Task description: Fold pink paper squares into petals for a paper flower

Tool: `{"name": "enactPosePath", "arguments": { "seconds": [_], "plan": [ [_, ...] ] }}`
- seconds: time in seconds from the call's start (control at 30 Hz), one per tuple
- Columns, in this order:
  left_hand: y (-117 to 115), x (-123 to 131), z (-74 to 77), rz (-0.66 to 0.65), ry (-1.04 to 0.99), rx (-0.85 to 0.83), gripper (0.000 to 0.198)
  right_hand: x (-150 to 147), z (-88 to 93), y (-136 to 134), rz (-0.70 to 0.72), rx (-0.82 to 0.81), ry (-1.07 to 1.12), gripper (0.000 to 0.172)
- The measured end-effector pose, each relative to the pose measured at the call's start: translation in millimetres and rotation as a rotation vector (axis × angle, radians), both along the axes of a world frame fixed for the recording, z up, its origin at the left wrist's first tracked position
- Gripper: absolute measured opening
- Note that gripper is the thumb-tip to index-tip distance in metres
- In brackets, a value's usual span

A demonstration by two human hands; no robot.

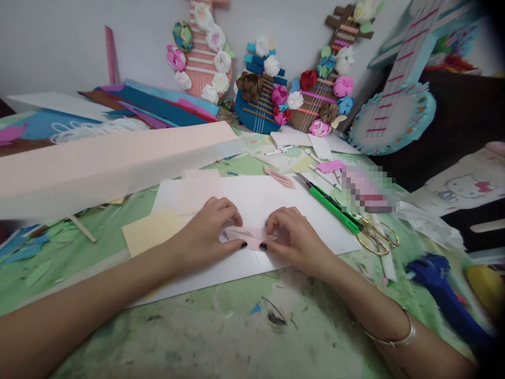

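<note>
Between my hands, low over a white board (213, 271), lies a small folded strip of pale pink paper (252, 239). My left hand (209, 229) has its left end between thumb and fingers. At the other end, my right hand (294, 237) pinches the strip, its thumb on the near edge. A pale pink sheet (201, 185) rests at the board's far side, and a yellow sheet (148, 229) sits partly beneath my left forearm. Beyond my right hand is a pleated pink paper piece (279, 177).
A green utility knife (331, 205) and gold-handled scissors (376, 237) lie to the right, near a blue tape dispenser (437, 284). A large pale pink sheet (118, 152) spans the left. Decorated paper instruments (258, 105) stand at the back wall. Paper scraps (33, 250) litter the left side.
</note>
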State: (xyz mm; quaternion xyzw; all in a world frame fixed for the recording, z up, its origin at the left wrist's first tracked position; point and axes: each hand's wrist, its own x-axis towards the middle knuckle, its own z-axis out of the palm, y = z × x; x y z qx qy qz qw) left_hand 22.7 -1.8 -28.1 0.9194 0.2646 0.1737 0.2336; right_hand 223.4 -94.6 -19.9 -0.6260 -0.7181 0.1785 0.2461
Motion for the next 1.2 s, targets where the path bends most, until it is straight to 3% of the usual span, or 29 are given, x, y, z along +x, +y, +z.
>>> {"name": "enactPosePath", "arguments": {
  "seconds": [0.17,0.33,0.47,0.57,0.63,0.73,0.87,1.07,1.2],
  "plan": [
    [-2.9,2.2,6.4,0.079,0.046,-0.165,0.027,-3.4,-1.4,-0.2,0.036,-0.054,0.229,0.031],
    [-2.2,4.7,8.8,0.047,0.03,-0.238,0.034,-4.5,-5.5,-0.7,0.065,-0.018,0.306,0.038],
    [-2.6,6.1,10.1,0.038,0.04,-0.234,0.014,-4.4,-7.3,-0.1,0.084,0.043,0.247,0.04],
    [-4.1,4.5,12.0,0.089,-0.046,-0.323,0.007,-3.5,-7.5,1.0,0.076,0.065,0.252,0.046],
    [-4.8,2.4,13.4,0.112,-0.124,-0.453,0.007,-3.2,-6.8,1.1,0.056,0.028,0.331,0.042],
    [-5.4,0.5,15.6,0.126,-0.236,-0.698,0.006,-3.9,-4.4,0.1,0.016,-0.136,0.542,0.017],
    [-8.6,0.2,19.8,0.114,-0.301,-0.934,0.009,-5.5,0.8,-1.2,-0.037,-0.278,0.783,0.02],
    [-14.0,-1.1,22.3,-0.036,-0.356,-1.104,0.037,-6.3,3.2,-0.5,-0.045,-0.3,0.875,0.02],
    [-14.6,1.7,18.7,0.059,-0.299,-1.038,0.033,-7.1,3.2,-0.9,-0.033,-0.319,0.881,0.025]
  ]
}}
